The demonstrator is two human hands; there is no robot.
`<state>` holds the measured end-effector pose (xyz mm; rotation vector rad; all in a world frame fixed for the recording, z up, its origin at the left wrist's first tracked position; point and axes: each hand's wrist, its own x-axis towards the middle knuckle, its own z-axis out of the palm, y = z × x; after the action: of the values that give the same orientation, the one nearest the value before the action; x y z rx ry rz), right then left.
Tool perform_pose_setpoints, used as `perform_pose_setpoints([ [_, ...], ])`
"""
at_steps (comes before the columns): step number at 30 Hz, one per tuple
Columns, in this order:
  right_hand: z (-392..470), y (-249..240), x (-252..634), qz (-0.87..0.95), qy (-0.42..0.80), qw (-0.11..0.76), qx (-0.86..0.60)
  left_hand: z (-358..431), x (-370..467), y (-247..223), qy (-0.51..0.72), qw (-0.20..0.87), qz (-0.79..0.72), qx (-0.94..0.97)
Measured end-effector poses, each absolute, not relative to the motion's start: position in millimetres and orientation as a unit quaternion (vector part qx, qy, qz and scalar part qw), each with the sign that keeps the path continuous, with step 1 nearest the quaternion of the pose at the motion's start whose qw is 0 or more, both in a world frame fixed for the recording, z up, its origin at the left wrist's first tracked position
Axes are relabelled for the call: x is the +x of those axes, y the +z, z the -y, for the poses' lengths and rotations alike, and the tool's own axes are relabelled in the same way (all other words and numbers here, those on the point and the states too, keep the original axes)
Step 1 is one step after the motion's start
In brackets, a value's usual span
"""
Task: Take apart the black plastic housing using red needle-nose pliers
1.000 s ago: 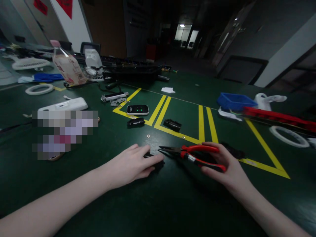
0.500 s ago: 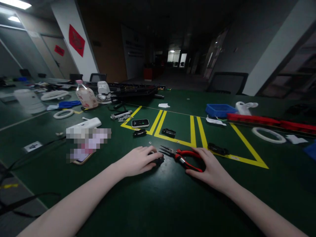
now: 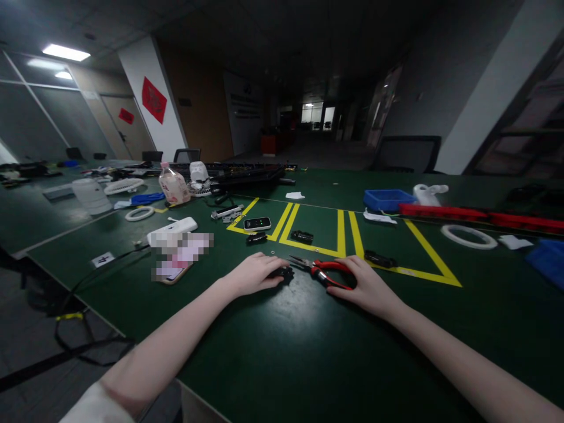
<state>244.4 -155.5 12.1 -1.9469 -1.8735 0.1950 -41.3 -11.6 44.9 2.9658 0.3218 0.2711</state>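
On the green table, my left hand [image 3: 255,274] is closed on a small black part [image 3: 285,273], most of it hidden under the fingers. My right hand [image 3: 368,286] grips needle-nose pliers [image 3: 324,271] by their red and black handles, which stand apart. The narrow jaws point left and lie just beyond the black part. I cannot tell whether they touch it. A tiny light-coloured ring [image 3: 272,252] lies beyond my left fingertips.
Black parts [image 3: 302,236] lie near yellow tape outlines [image 3: 341,232]. Beyond stands a black-and-white device [image 3: 257,224] with green lights. Left are a phone [image 3: 178,275], a white power bank [image 3: 173,231] and a bottle [image 3: 173,185]; right, a blue tray [image 3: 388,200] and tape roll [image 3: 469,237].
My view has tilted and shifted, showing more of the table's left edge and floor. Both hands keep their holds. The pliers' handles look slightly closer together.
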Motion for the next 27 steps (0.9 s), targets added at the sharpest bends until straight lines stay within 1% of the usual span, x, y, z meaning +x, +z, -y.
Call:
perform_pose_setpoints([
  [8, 155.0, 11.6, 241.3, 0.671, 0.053, 0.207, -0.710, 7.4, -38.7, 27.0, 0.136, 0.086, -0.088, 0.983],
  [14, 153.9, 8.9, 242.5, 0.674, 0.041, 0.219, -0.705, 8.0, -38.8, 23.2, 0.149, 0.092, -0.094, 0.980],
  [21, 155.4, 7.2, 242.6, 0.665, 0.038, 0.266, -0.697, 8.4, -39.9, 21.1, 0.142, 0.088, -0.124, 0.978],
  [27, 160.1, 8.8, 238.6, 0.658, 0.019, 0.336, -0.674, 8.6, -41.8, 23.0, 0.133, 0.090, -0.135, 0.978],
])
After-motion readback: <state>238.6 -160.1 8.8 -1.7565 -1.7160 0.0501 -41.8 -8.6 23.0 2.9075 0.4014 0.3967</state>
